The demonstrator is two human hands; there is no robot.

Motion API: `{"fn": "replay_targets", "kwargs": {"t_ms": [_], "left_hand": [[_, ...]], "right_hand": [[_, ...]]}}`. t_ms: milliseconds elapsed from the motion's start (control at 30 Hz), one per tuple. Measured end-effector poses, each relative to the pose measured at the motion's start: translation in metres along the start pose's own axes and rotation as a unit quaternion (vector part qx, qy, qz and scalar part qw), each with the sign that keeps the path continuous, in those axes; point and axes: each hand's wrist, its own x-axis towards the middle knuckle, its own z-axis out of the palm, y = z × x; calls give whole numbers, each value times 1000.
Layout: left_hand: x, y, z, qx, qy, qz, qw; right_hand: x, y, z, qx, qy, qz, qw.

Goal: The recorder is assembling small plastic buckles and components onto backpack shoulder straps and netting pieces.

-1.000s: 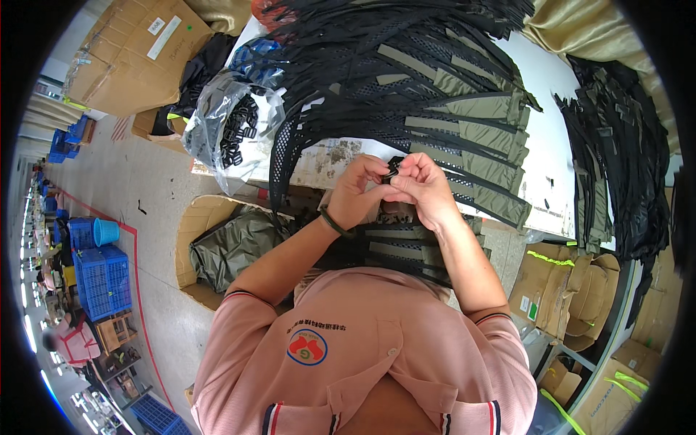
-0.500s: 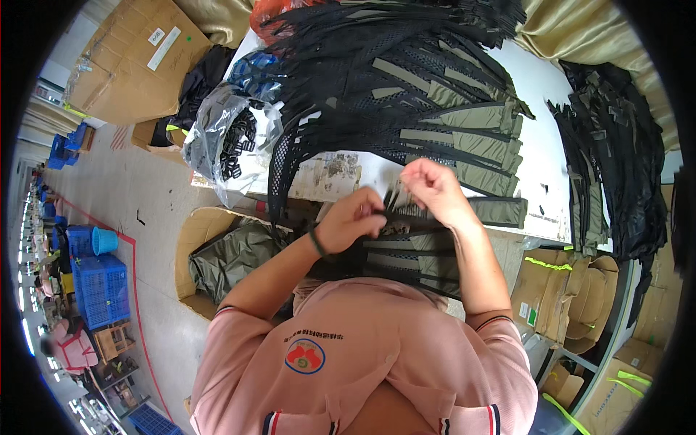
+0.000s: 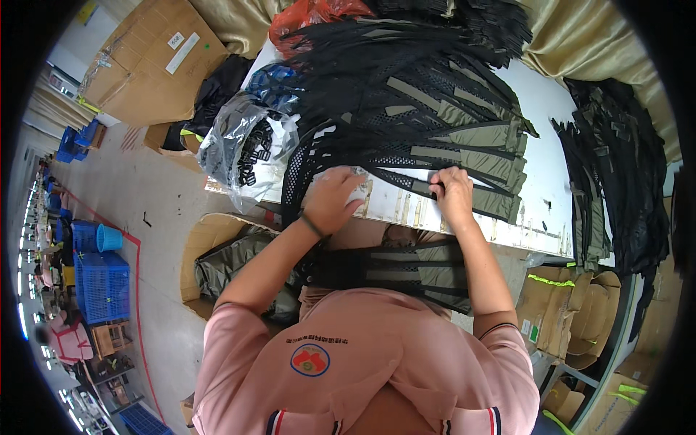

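My right hand (image 3: 454,197) pinches the edge of an olive-and-black mesh fabric panel (image 3: 495,204), the nearest of several overlapping panels on the white table (image 3: 540,159). My left hand (image 3: 335,199), slightly blurred, is over the table's front edge, fingers apart, beside the hanging black mesh (image 3: 293,177). Nothing shows in its grip. Across my lap lie more olive-and-black panels (image 3: 406,270). A clear plastic bag (image 3: 243,148) of black plastic buckles sits left of my left hand.
An open carton (image 3: 190,272) with dark olive fabric stands at my left, below the table. More dark panels (image 3: 616,167) hang at the right. Cartons (image 3: 544,297) stand at lower right. Blue crates (image 3: 103,286) are on the floor at far left.
My hands were close together over my lap, working at a panel there. Now they are apart and farther forward, the right on a table panel. The panel lies down on my lap.
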Motion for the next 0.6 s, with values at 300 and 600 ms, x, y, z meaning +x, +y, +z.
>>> {"fn": "replay_targets", "kwargs": {"t_ms": [300, 600], "left_hand": [[40, -21, 40, 103, -153, 72, 980], [8, -16, -12, -295, -426, -250, 818]], "right_hand": [[-33, 25, -21, 19, 23, -66, 997], [-23, 25, -27, 2, 6, -63, 998]]}}
